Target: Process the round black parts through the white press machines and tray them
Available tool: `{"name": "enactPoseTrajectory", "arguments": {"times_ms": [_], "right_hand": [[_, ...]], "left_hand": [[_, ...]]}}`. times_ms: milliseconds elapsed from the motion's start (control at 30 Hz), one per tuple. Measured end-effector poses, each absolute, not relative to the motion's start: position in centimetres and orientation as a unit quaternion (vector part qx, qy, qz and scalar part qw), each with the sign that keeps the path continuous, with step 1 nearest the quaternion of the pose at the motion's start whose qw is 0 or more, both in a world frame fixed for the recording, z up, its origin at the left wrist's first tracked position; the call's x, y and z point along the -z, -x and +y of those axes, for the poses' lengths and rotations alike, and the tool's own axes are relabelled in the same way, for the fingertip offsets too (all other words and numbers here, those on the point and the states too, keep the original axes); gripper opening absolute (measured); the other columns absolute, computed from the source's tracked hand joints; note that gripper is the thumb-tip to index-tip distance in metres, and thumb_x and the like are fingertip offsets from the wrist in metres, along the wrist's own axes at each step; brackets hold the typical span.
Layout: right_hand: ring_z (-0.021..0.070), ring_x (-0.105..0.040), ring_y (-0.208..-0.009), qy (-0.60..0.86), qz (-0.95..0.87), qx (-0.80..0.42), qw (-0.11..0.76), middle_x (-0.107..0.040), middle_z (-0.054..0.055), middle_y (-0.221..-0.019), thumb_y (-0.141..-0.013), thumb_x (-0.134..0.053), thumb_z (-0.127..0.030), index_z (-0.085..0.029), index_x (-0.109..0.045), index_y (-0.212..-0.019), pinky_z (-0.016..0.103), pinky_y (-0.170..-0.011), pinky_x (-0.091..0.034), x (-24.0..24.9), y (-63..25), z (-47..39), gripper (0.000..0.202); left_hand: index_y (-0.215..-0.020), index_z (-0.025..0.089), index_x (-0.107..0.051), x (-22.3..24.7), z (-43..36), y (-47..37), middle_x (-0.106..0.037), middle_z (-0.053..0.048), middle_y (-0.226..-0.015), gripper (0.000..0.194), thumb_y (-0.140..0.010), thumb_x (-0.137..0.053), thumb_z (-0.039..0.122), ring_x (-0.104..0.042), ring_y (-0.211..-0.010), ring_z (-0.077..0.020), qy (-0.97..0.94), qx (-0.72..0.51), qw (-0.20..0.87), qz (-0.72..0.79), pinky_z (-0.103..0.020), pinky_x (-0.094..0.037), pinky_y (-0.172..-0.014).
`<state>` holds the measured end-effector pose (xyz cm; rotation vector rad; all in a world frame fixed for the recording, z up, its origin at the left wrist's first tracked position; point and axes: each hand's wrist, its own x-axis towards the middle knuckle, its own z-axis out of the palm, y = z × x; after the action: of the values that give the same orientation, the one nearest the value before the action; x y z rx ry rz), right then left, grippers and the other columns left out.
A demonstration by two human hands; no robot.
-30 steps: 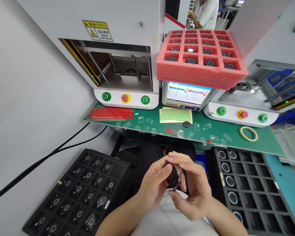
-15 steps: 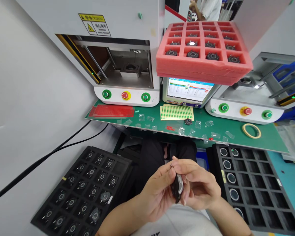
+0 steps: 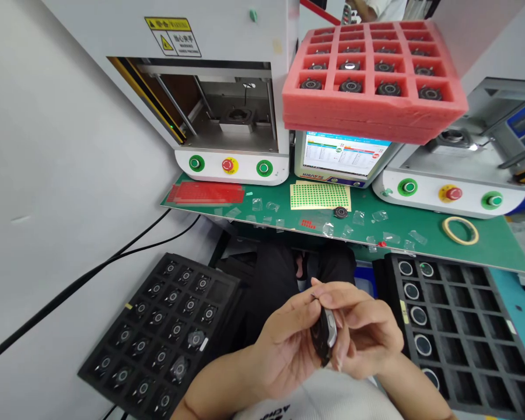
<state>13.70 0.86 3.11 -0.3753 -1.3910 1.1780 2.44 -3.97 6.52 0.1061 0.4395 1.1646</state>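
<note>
A dark, round smartwatch case (image 3: 324, 337) with a silvery side edge is held on its edge in front of my body. My left hand (image 3: 284, 341) has its fingers closed round one side of it, the thumb near its top. From the other side my right hand (image 3: 370, 329) grips the same case, thumb and forefinger pinched at its upper end. The fingertips of both hands meet there, and whatever small part lies between them is hard to make out. Much of the case is covered by the fingers.
A black tray (image 3: 131, 315) of watch cases lies left; another black tray (image 3: 476, 329) with several round pieces lies right. On the green bench (image 3: 262, 227) are a green-dot sticker sheet (image 3: 319, 196), film scraps and a tape roll (image 3: 460, 230). A pink foam tray (image 3: 367, 114) stands before two presses.
The view has shifted slightly. Both hands still grip the watch case, which is turned a little so more of its dark face shows.
</note>
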Motion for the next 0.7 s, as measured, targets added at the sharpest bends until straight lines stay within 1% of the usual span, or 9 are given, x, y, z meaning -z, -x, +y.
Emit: {"name": "enactPoseTrajectory", "arguments": {"times_ms": [33,100,200,267,367,433,600,700], "right_hand": [[0.0263,-0.072,-0.084,0.157,-0.594,-0.513,0.599,-0.076,0.006,-0.088,-0.076,-0.077,-0.032,-0.030,-0.066,-0.102,0.051,-0.081,-0.062,-3.2,-13.6,0.9,0.028],[0.0266,-0.072,-0.084,0.169,-0.581,-0.524,0.599,-0.076,0.006,-0.091,-0.073,-0.079,-0.033,-0.030,-0.066,-0.100,0.052,-0.081,-0.062,-3.3,-13.5,1.0,0.029],[0.0274,-0.073,-0.078,0.198,-0.569,-0.525,0.602,-0.076,0.005,-0.085,-0.069,-0.082,-0.037,-0.030,-0.066,-0.092,0.053,-0.076,-0.063,-3.2,-13.5,1.0,0.029],[0.0273,-0.072,-0.080,0.199,-0.568,-0.526,0.600,-0.076,0.005,-0.088,-0.069,-0.081,-0.038,-0.030,-0.065,-0.093,0.054,-0.077,-0.063,-3.0,-13.6,0.9,0.030],[0.0260,-0.071,-0.089,0.170,-0.575,-0.543,0.588,-0.075,0.005,-0.101,-0.075,-0.078,-0.032,-0.031,-0.064,-0.103,0.053,-0.086,-0.060,-2.6,-13.8,0.7,0.032],[0.0255,-0.070,-0.095,0.153,-0.577,-0.553,0.582,-0.073,0.006,-0.105,-0.077,-0.077,-0.029,-0.031,-0.063,-0.108,0.053,-0.091,-0.058,-2.4,-13.9,0.6,0.034],[0.0269,-0.070,-0.095,0.159,-0.566,-0.555,0.588,-0.073,0.008,-0.102,-0.076,-0.077,-0.031,-0.030,-0.062,-0.106,0.055,-0.090,-0.057,-2.2,-13.7,0.7,0.033],[0.0269,-0.070,-0.095,0.166,-0.562,-0.558,0.589,-0.074,0.007,-0.098,-0.075,-0.078,-0.030,-0.029,-0.063,-0.103,0.055,-0.089,-0.058,-2.0,-13.4,0.8,0.032]], "left_hand": [[-0.075,0.013,-0.064,-6.6,-3.9,-2.5,-0.057,-0.001,-0.058,0.028,-0.080,-0.068,0.040,-0.055,-0.057,-0.0120,-0.053,-0.546,0.810,0.208,-0.024,-0.043,-0.059],[-0.070,0.013,-0.064,-6.8,-3.7,-2.5,-0.053,-0.001,-0.055,0.029,-0.079,-0.068,0.041,-0.054,-0.058,-0.0131,-0.059,-0.546,0.809,0.208,-0.025,-0.042,-0.059],[-0.071,0.013,-0.064,-6.9,-3.5,-2.6,-0.049,0.000,-0.054,0.029,-0.080,-0.067,0.041,-0.054,-0.059,-0.0135,-0.052,-0.544,0.814,0.197,-0.025,-0.042,-0.060],[-0.076,0.012,-0.064,-6.8,-3.5,-2.7,-0.049,0.000,-0.055,0.028,-0.082,-0.066,0.039,-0.054,-0.059,-0.0126,-0.043,-0.547,0.815,0.186,-0.024,-0.042,-0.060],[-0.079,0.012,-0.064,-6.6,-3.5,-2.8,-0.051,0.000,-0.055,0.025,-0.084,-0.064,0.036,-0.052,-0.058,-0.0108,-0.040,-0.557,0.813,0.168,-0.021,-0.042,-0.059],[-0.080,0.011,-0.064,-6.5,-3.6,-2.8,-0.052,0.000,-0.056,0.024,-0.085,-0.063,0.035,-0.053,-0.058,-0.0107,-0.039,-0.560,0.811,0.163,-0.021,-0.042,-0.060],[-0.081,0.011,-0.064,-6.3,-3.7,-2.8,-0.057,-0.002,-0.059,0.022,-0.085,-0.061,0.032,-0.057,-0.059,-0.0129,-0.035,-0.564,0.807,0.169,-0.025,-0.045,-0.063],[-0.081,0.011,-0.065,-5.9,-3.5,-2.8,-0.059,-0.002,-0.060,0.023,-0.085,-0.061,0.033,-0.054,-0.056,-0.0108,-0.010,-0.569,0.805,0.167,-0.024,-0.047,-0.065]]}}
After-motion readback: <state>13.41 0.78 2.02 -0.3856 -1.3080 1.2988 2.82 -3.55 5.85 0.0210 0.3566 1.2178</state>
